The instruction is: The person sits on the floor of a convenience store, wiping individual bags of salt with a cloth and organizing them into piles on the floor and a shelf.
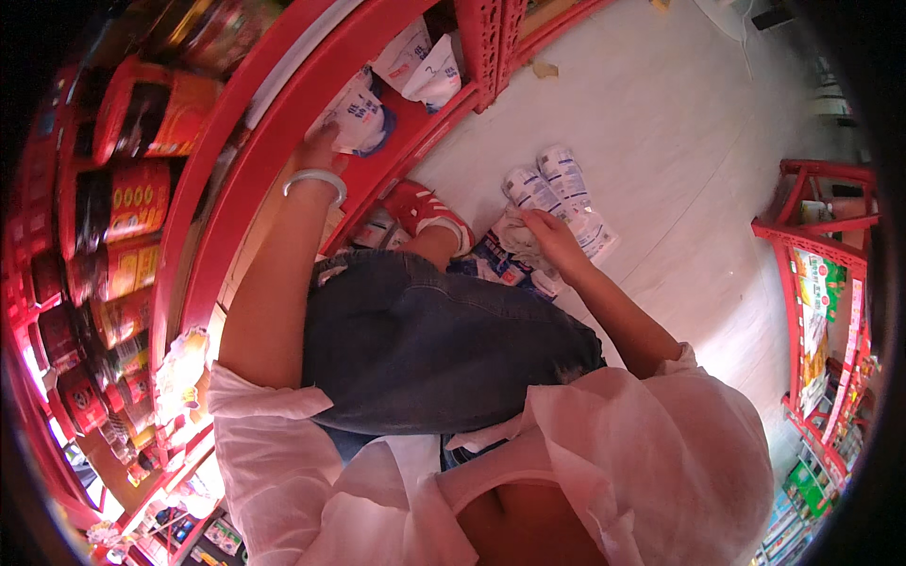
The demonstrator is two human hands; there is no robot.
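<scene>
My left hand [323, 150], with a pale bangle at the wrist, reaches onto the red bottom shelf [408, 124]. It touches or lies right beside a white and blue salt-like bag [359, 122]; its fingers are blurred, so the grip is unclear. More white printed bags [423, 65] stand farther along that shelf. My right hand [555, 239] holds a crumpled greyish cloth [519, 235] low over the floor. Beside it, white packages with blue print [559, 185] lie on the floor, and dark blue printed packets [497, 260] lie under the cloth.
Red shelving with jars and red-labelled containers [139, 201] rises at the left. My foot in a red shoe [417, 209] is beside the bottom shelf. Another red rack [814, 240] with goods stands at the right. A brownish scrap [545, 69] lies on the pale floor.
</scene>
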